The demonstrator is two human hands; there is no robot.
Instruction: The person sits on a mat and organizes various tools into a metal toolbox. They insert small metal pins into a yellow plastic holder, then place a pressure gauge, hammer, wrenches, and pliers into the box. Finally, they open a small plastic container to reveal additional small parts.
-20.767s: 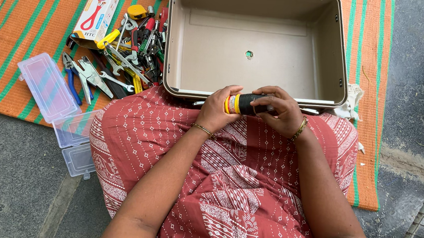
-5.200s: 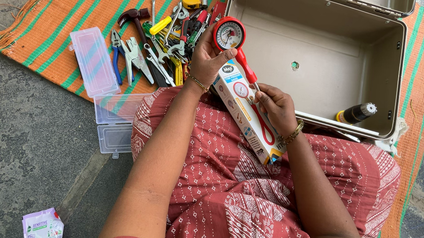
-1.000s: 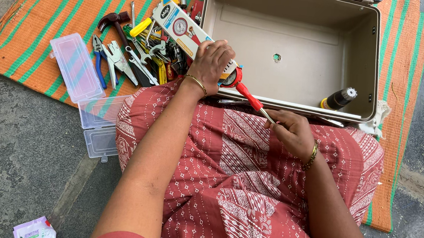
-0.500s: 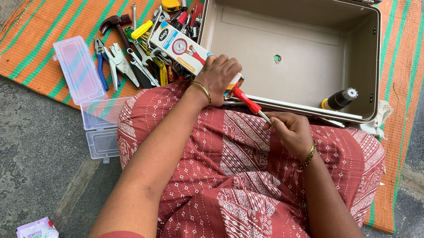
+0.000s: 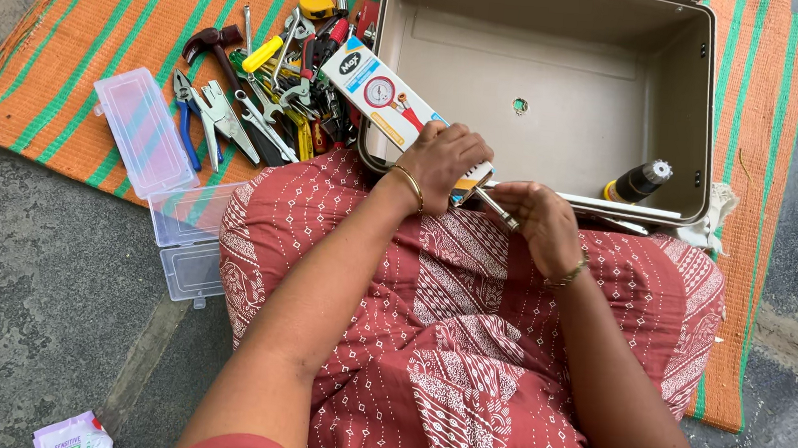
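The person sits on the ground with a striped mat [image 5: 102, 54] spread ahead, and both hands meet over the lap at the near edge of an open beige case [image 5: 688, 104]. The left hand [image 5: 450, 160] wraps its fingers around the near end of a long white cardboard box [image 5: 398, 107], which slants up and away over the case's corner. Holding it by that end keeps the box steady and its opening turned toward the other hand. The right hand [image 5: 535, 219] has its fingers pinched narrow around a thin metal rod [image 5: 496, 209] that pokes out of the box end. It looks as though the rod belongs to the tool kept inside the box, though the rest of that tool is hidden. The two hands are nearly touching, so the grip is close and controlled.

Inside the case, a small black bottle [image 5: 638, 181] with a yellow band lies in the near right corner, apart from everything else. To the left of the case a heap of hand tools [image 5: 268, 93] lies on the mat: pliers, a hammer, a tape measure. Beside them a clear plastic organiser box [image 5: 134, 131] rests, with its open tray [image 5: 187, 242] partly off the mat on the concrete. A small pale packet [image 5: 73, 435] lies near the person's left elbow.
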